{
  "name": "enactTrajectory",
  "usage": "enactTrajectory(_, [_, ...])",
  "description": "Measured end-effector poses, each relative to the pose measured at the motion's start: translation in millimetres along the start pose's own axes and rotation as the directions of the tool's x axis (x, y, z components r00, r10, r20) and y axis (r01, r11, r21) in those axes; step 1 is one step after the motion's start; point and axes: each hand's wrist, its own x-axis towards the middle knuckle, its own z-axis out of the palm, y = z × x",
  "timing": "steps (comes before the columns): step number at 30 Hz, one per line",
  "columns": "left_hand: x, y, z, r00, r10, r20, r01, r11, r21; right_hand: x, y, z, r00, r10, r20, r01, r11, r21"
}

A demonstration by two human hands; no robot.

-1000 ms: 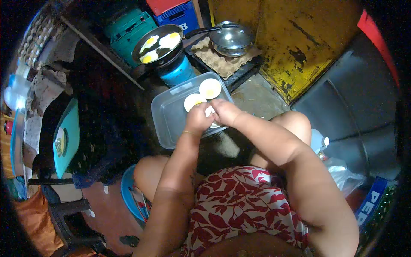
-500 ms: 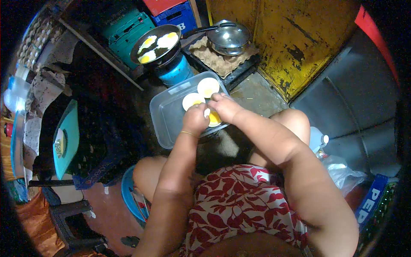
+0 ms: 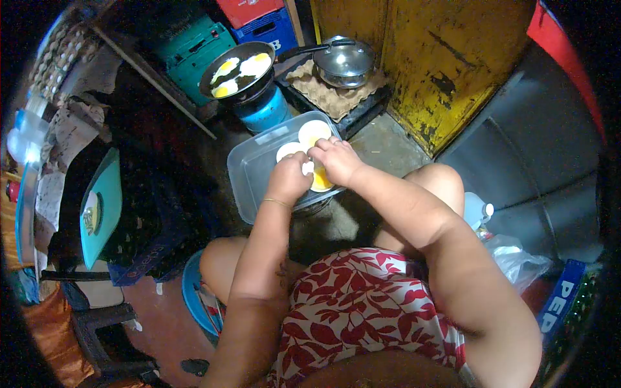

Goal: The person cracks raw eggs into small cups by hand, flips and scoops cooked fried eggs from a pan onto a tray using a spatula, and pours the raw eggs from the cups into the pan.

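My left hand [image 3: 289, 176] is closed, with a white piece of eggshell [image 3: 308, 168] showing at its thumb side. Beside it, my right hand [image 3: 335, 161] has its fingers curled down; what they hold, if anything, is hidden. Below the hands, a small bowl [image 3: 321, 181] contains yellow egg. Another white bowl [image 3: 288, 151] is partly covered by my left hand, and a third bowl [image 3: 313, 131] with some yellow in it stands behind. All three are in a clear plastic tub [image 3: 242, 189].
A frying pan [image 3: 243, 86] with three frying eggs sits on a blue burner [image 3: 266, 113]. A lidded pot [image 3: 343, 63] rests on an egg carton [image 3: 309, 85] to its right. Crates [image 3: 202, 55] stand behind. Several eggs in trays [image 3: 57, 61] are at far left.
My hands have drawn slightly apart above the bowl. My left hand has shifted a little left and the view has tilted slightly.
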Motion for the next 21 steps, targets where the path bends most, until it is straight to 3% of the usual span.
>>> enactTrajectory(5, [-1, 0, -2, 1.000, 0.013, 0.003, -0.013, 1.000, 0.012, -3, 3, 7, 1.000, 0.018, -0.010, -0.017, 0.999, 0.039])
enactTrajectory(7, [0, -1, -2, 0.999, -0.016, -0.028, 0.016, 1.000, -0.001, 1, 15, 24, 0.996, 0.068, -0.063, -0.051, 0.967, 0.250])
enactTrajectory(8, [2, -1, -1, 0.999, -0.012, -0.031, 0.012, 1.000, 0.000, 4, 22, 32, 0.995, 0.069, -0.068, -0.050, 0.968, 0.247])
enactTrajectory(10, [5, 1, -3, 0.986, -0.071, -0.152, 0.044, 0.984, -0.174, 10, 28, 35, 0.931, 0.324, 0.168, -0.359, 0.731, 0.580])
enactTrajectory(11, [7, 2, -5, 0.986, -0.062, -0.152, 0.035, 0.984, -0.172, 10, 32, 36, 0.931, 0.328, 0.161, -0.358, 0.732, 0.580])
enactTrajectory(12, [9, 9, -12, 0.980, -0.118, -0.163, 0.067, 0.955, -0.289, 12, 28, 25, 0.850, 0.381, 0.364, -0.506, 0.395, 0.767])
enactTrajectory(13, [10, 13, -15, 0.971, -0.175, -0.164, 0.095, 0.910, -0.403, 13, 24, 13, 0.755, 0.339, 0.561, -0.595, -0.007, 0.804])
enactTrajectory(14, [12, 16, -17, 0.974, -0.155, -0.162, 0.074, 0.903, -0.423, 10, 20, 0, 0.772, 0.256, 0.581, -0.568, -0.132, 0.812])
enactTrajectory(15, [13, 15, -17, 0.977, -0.141, -0.158, 0.063, 0.904, -0.422, 8, 16, -7, 0.775, 0.267, 0.573, -0.559, -0.135, 0.818])
enactTrajectory(17, [14, 13, -16, 0.988, -0.007, -0.152, -0.030, 0.970, -0.241, 6, 9, -16, 0.799, 0.120, 0.589, -0.531, -0.320, 0.785])
enactTrajectory(20, [8, 32, -35, 0.999, -0.006, -0.032, -0.001, 0.976, -0.219, 3, 7, -13, 0.851, 0.046, 0.523, -0.463, -0.405, 0.788])
enactTrajectory(21, [14, 19, -30, 0.997, 0.065, -0.033, -0.071, 0.968, -0.240, 2, 7, -12, 0.868, 0.049, 0.495, -0.440, -0.388, 0.810])
